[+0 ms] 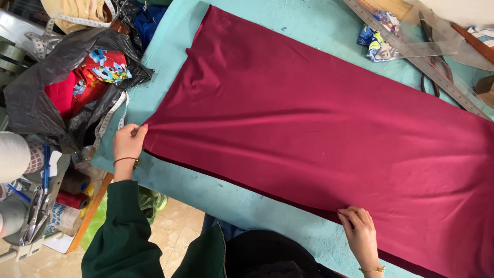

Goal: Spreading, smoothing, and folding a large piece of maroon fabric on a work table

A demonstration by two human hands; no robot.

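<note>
Maroon fabric (319,128) lies spread flat across the teal table (206,190). Left hand (127,143) pinches its corner at the table's left edge, fingers closed on cloth; right hand (360,231) pinches the near hem, fingers curled on it. Black plastic bag (41,98) with red floral cloth (98,72) left, measuring tape (110,116) draped beside it. Clear rulers (422,46) and scissors (429,77) far right. Thread spools (72,193) lower left.

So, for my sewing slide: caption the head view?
Both hands grip a maroon fabric sheet on a turquoise table.

both hands (128,142) (358,230) apart, fingers pinched
</note>
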